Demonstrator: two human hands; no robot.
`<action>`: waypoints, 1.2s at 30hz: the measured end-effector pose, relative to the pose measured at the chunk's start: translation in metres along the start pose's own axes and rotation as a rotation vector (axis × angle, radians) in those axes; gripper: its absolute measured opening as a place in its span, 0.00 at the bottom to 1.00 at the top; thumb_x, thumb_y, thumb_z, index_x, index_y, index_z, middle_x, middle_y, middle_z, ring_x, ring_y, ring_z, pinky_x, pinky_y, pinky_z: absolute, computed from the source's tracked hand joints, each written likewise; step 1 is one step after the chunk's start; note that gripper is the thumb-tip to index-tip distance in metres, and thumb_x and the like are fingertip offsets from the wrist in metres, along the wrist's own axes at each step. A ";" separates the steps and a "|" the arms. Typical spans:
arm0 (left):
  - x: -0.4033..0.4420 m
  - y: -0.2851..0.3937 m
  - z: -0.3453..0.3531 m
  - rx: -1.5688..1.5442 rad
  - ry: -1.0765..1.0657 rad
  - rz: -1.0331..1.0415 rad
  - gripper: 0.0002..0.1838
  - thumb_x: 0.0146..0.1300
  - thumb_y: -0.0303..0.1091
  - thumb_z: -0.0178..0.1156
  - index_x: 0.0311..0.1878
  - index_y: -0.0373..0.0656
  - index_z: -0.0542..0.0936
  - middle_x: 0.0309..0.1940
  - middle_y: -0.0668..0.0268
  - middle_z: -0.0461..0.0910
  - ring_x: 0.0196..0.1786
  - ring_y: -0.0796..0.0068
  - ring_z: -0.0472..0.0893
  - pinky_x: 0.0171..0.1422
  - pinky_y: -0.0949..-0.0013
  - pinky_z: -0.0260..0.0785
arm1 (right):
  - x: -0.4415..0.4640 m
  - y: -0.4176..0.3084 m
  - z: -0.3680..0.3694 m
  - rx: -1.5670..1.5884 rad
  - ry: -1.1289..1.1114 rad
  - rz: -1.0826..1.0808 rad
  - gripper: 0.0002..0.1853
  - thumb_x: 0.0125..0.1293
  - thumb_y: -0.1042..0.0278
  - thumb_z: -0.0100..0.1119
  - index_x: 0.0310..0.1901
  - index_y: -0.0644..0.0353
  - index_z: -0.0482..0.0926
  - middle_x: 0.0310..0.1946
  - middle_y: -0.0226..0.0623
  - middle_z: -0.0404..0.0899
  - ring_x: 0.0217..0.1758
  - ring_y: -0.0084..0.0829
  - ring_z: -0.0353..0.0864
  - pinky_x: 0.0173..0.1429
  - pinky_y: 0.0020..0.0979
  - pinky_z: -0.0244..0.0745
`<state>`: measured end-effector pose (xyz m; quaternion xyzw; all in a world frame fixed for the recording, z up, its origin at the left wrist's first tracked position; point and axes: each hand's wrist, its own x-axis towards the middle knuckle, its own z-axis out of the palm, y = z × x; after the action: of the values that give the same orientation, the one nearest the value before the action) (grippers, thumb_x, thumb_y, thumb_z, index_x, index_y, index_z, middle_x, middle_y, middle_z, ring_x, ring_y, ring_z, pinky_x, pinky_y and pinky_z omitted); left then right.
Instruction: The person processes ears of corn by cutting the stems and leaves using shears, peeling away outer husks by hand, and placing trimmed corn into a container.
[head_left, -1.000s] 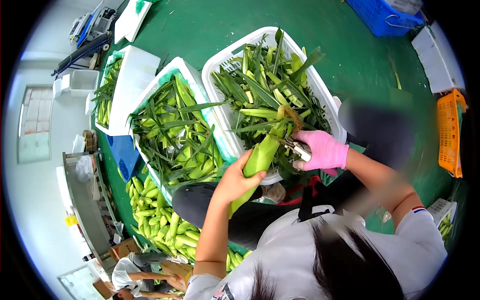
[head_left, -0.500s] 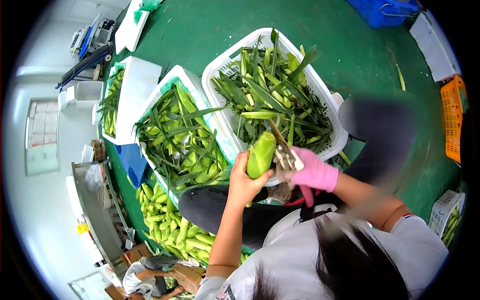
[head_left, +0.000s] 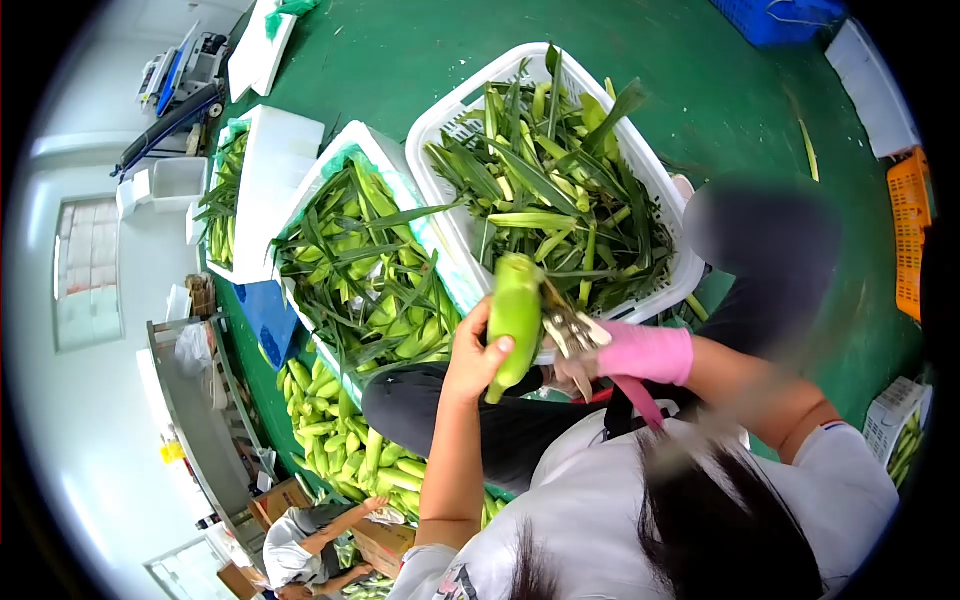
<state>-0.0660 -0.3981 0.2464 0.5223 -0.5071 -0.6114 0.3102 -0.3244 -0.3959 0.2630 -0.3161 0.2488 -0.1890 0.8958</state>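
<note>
My bare left hand [head_left: 474, 358] is wrapped round an ear of corn [head_left: 515, 322] in green husk, held nearly upright with the thumb across its front. Just right of it, my right hand [head_left: 592, 362], in a glove with a pink cuff, grips what look like pruning shears [head_left: 566, 328]. Their blades point up beside the corn; blur hides whether they touch it. Beyond both hands stands a white plastic basket [head_left: 684, 268] full of cut leaves and husk pieces.
A foam box [head_left: 372, 140] of leaves and husks adjoins the basket; another foam box [head_left: 280, 150] stands farther left. A heap of corn ears [head_left: 345, 455] lies by my left leg. Another person [head_left: 298, 548] handles a cardboard box at bottom left. An orange crate [head_left: 907, 235] is at right.
The corn ear has moved slightly left and turned more upright, showing more of its length. The shears stay in my right hand. The other person's arm now reaches out over the cardboard box.
</note>
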 end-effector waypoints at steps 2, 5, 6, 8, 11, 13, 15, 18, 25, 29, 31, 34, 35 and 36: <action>-0.002 -0.003 -0.004 -0.049 -0.110 -0.081 0.43 0.53 0.63 0.68 0.60 0.35 0.75 0.51 0.61 0.80 0.53 0.72 0.79 0.59 0.66 0.72 | 0.005 -0.012 -0.007 -0.062 0.097 -0.044 0.18 0.64 0.65 0.63 0.51 0.65 0.74 0.35 0.31 0.79 0.33 0.20 0.76 0.36 0.23 0.74; -0.003 -0.004 -0.001 -0.452 -0.108 -0.164 0.44 0.53 0.66 0.68 0.61 0.37 0.74 0.53 0.58 0.79 0.52 0.66 0.81 0.59 0.59 0.75 | 0.008 -0.014 -0.025 -0.013 0.198 -0.039 0.13 0.62 0.70 0.64 0.45 0.68 0.78 0.31 0.36 0.82 0.27 0.24 0.79 0.34 0.26 0.77; 0.000 -0.002 0.001 -0.605 -0.090 -0.154 0.44 0.54 0.66 0.67 0.62 0.38 0.73 0.55 0.57 0.78 0.53 0.65 0.80 0.59 0.57 0.75 | 0.008 -0.011 -0.025 0.054 0.277 -0.058 0.11 0.60 0.71 0.64 0.42 0.69 0.78 0.29 0.36 0.81 0.24 0.26 0.78 0.32 0.27 0.76; 0.008 -0.006 0.001 -0.838 0.140 0.035 0.36 0.65 0.60 0.61 0.65 0.41 0.70 0.60 0.57 0.75 0.62 0.58 0.76 0.66 0.49 0.71 | 0.003 -0.009 -0.015 0.010 0.364 -0.111 0.17 0.56 0.69 0.64 0.46 0.67 0.76 0.30 0.34 0.78 0.28 0.24 0.79 0.36 0.26 0.76; 0.026 -0.002 -0.017 -0.975 0.476 0.235 0.28 0.70 0.48 0.61 0.64 0.41 0.68 0.61 0.55 0.74 0.66 0.59 0.74 0.72 0.52 0.67 | -0.002 0.023 -0.014 -0.185 0.434 -0.176 0.29 0.55 0.65 0.70 0.56 0.65 0.70 0.37 0.33 0.78 0.38 0.25 0.79 0.47 0.29 0.76; 0.031 0.001 -0.021 -1.014 0.719 0.280 0.27 0.69 0.48 0.62 0.62 0.40 0.71 0.57 0.56 0.78 0.67 0.57 0.73 0.72 0.46 0.67 | -0.007 0.027 -0.004 -0.526 0.608 -0.144 0.35 0.53 0.59 0.71 0.60 0.65 0.67 0.40 0.37 0.78 0.44 0.30 0.79 0.52 0.31 0.75; 0.030 0.006 -0.018 -1.070 0.734 0.315 0.27 0.70 0.47 0.62 0.63 0.39 0.70 0.60 0.56 0.77 0.67 0.58 0.73 0.72 0.47 0.68 | -0.004 0.030 0.000 -0.633 0.645 -0.031 0.42 0.50 0.53 0.72 0.63 0.66 0.66 0.48 0.49 0.78 0.53 0.46 0.79 0.62 0.38 0.72; 0.022 -0.002 0.007 -1.024 0.681 0.288 0.30 0.70 0.46 0.62 0.66 0.37 0.68 0.64 0.55 0.73 0.68 0.59 0.72 0.75 0.51 0.66 | 0.014 0.034 -0.003 -0.837 0.648 -0.093 0.50 0.51 0.53 0.74 0.69 0.71 0.60 0.58 0.56 0.74 0.62 0.49 0.76 0.68 0.40 0.68; 0.012 -0.018 0.047 -1.123 0.731 0.239 0.28 0.72 0.44 0.60 0.68 0.38 0.67 0.63 0.60 0.74 0.66 0.64 0.74 0.73 0.52 0.67 | 0.055 0.027 -0.013 -0.909 0.778 -0.193 0.39 0.49 0.54 0.73 0.59 0.70 0.72 0.41 0.50 0.82 0.46 0.48 0.83 0.55 0.40 0.77; 0.015 -0.035 0.009 -1.148 0.845 0.043 0.20 0.68 0.45 0.65 0.57 0.46 0.75 0.51 0.65 0.81 0.53 0.67 0.80 0.58 0.56 0.75 | 0.052 0.054 -0.023 -0.315 0.652 -0.095 0.10 0.60 0.66 0.65 0.39 0.62 0.78 0.26 0.30 0.77 0.26 0.24 0.77 0.32 0.28 0.73; -0.001 -0.022 -0.033 -1.092 0.926 -0.058 0.21 0.65 0.46 0.69 0.56 0.49 0.76 0.48 0.66 0.81 0.50 0.68 0.80 0.53 0.59 0.75 | 0.051 0.059 -0.026 -0.268 0.603 -0.042 0.09 0.63 0.68 0.61 0.41 0.62 0.76 0.26 0.31 0.75 0.24 0.25 0.76 0.29 0.28 0.72; -0.074 -0.025 -0.144 -1.050 1.072 0.001 0.19 0.62 0.51 0.71 0.46 0.48 0.79 0.39 0.66 0.83 0.45 0.67 0.82 0.50 0.58 0.78 | 0.045 0.061 -0.024 -0.061 0.632 0.099 0.11 0.64 0.67 0.59 0.44 0.63 0.74 0.28 0.35 0.74 0.29 0.31 0.79 0.31 0.31 0.76; -0.110 -0.024 -0.183 -1.018 1.152 0.057 0.24 0.61 0.53 0.70 0.50 0.46 0.77 0.43 0.62 0.82 0.49 0.63 0.82 0.57 0.53 0.77 | 0.044 0.069 -0.034 -0.055 0.672 0.153 0.12 0.64 0.66 0.59 0.44 0.63 0.75 0.29 0.36 0.75 0.30 0.32 0.79 0.33 0.31 0.76; -0.153 -0.022 -0.220 -0.959 1.235 0.055 0.25 0.57 0.56 0.72 0.48 0.50 0.77 0.37 0.67 0.82 0.41 0.68 0.82 0.42 0.62 0.77 | 0.041 0.076 -0.041 -0.089 0.617 0.200 0.14 0.64 0.65 0.59 0.46 0.64 0.74 0.30 0.38 0.76 0.31 0.33 0.80 0.34 0.31 0.77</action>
<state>0.1870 -0.3179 0.2881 0.5642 0.0642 -0.3544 0.7429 -0.3006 -0.3804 0.1711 -0.2567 0.5464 -0.1761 0.7775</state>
